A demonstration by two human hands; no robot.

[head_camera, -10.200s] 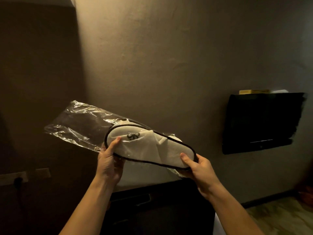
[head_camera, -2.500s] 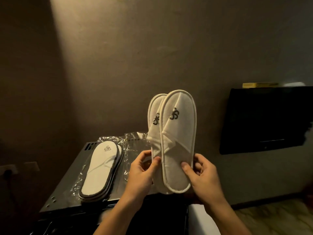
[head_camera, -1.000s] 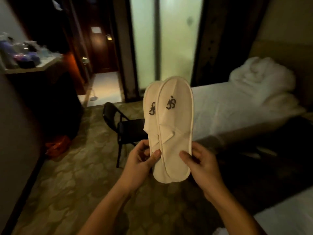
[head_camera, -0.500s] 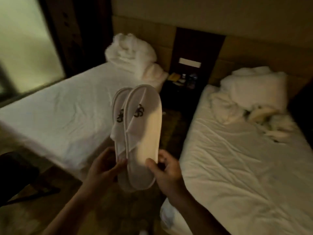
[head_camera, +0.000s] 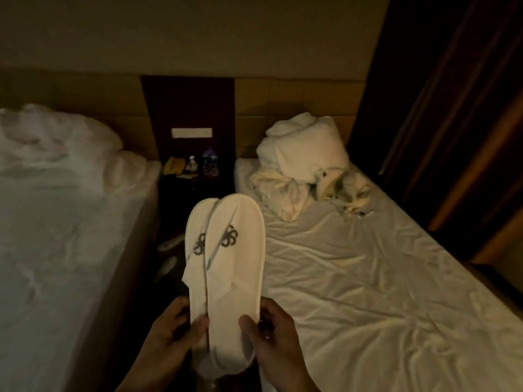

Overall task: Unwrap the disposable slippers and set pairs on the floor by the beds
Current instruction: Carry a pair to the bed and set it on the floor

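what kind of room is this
Most likely a hotel twin room: two single beds, the left bed and the right bed, flank a nightstand, and both hands hold logo-printed disposable slippers.

White slippers (head_camera: pixel 232 267) with dark grey swirl logos, white bed sheets (head_camera: pixel 353 278), yellow-brown headboard (head_camera: pixel 297 97)

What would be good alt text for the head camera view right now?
Two hands, left hand and right hand, hold a stacked pair of white slippers upright over the dark gap between two white-sheeted beds. A cluttered nightstand sits at the gap's far end.
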